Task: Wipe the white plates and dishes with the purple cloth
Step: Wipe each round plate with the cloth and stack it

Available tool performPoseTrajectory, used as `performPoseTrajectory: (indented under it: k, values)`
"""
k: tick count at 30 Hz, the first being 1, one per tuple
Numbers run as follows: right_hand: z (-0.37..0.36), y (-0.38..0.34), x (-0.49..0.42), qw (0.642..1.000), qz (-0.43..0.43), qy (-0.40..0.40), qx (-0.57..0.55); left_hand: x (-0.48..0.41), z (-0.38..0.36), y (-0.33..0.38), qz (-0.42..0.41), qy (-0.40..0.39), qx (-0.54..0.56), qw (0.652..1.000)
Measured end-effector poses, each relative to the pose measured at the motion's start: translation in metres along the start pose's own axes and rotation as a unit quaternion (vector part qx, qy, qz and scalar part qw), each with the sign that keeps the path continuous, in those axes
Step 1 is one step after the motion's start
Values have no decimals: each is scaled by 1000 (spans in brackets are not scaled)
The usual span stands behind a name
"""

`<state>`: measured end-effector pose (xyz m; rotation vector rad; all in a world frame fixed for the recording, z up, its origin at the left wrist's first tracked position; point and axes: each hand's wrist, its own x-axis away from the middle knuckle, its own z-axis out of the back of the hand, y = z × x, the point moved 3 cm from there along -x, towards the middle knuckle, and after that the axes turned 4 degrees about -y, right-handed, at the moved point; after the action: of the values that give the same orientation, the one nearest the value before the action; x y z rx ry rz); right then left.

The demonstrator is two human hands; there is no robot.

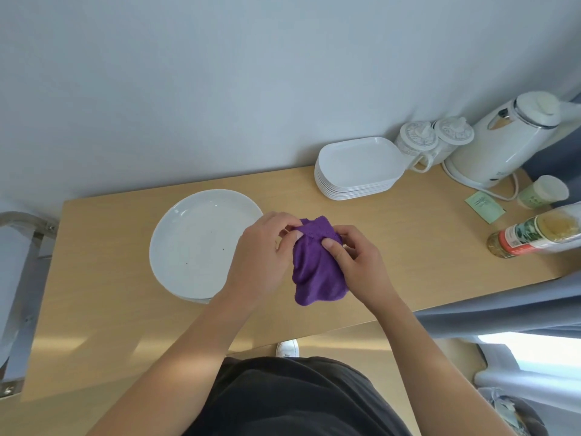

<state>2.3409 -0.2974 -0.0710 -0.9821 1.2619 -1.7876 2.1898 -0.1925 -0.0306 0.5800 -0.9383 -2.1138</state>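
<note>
Bare forearms, black top, one white shoe

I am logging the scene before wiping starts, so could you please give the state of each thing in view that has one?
Purple terry cloth: bunched, held by both hands
Left hand: pinches the cloth's top edge
Right hand: grips the cloth
Round white ceramic plate: lying flat, few dark specks
White rectangular dishes: stacked, untouched
White electric kettle: lid shut
Two white lidded mugs: lids on
Red-labelled glass bottle: on its side

place: home kitchenette | cues: kettle, stacked dishes, wooden counter
</note>
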Motion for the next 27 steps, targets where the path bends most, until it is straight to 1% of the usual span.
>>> performPoseTrajectory:
  k: [4,7,10,12,15,17,19,20,21,22,23,24,26,27]
  values:
    - [-8,-20,-2,999,24,3,-35,-1,14,0,-21,26,-33,999]
    - [-20,-39,-10,998,37,5,-52,3,34,-14,-8,23,-41,999]
    - [-37,-55,-19,998,45,12,-49,14,60,-38,-5,43,-119,992]
    - [-53,-62,-24,998,44,10,-43,25,77,-58,16,64,-166,984]
    - [-80,-73,-30,998,54,7,-28,41,101,-89,90,109,-166,976]
    - [-98,-78,-36,998,54,12,28,49,114,-109,137,137,-155,969]
    - [-115,-77,-42,991,39,-8,130,51,123,-125,176,140,-152,962]
    - [-124,-73,-45,977,40,-20,208,51,126,-132,193,134,-148,961]
    - [-131,-69,-46,956,49,-21,290,50,128,-138,206,126,-141,960]
    - [-136,-67,-46,934,67,-9,351,48,129,-142,212,118,-136,960]
    - [-141,-66,-44,921,90,3,379,46,129,-145,215,111,-132,961]
    - [-145,-66,-44,917,113,4,383,44,129,-147,216,106,-128,962]
    - [-156,-61,-44,909,157,-33,385,39,131,-151,220,93,-118,964]
    - [-162,-56,-43,897,166,-60,405,36,132,-154,221,86,-113,965]
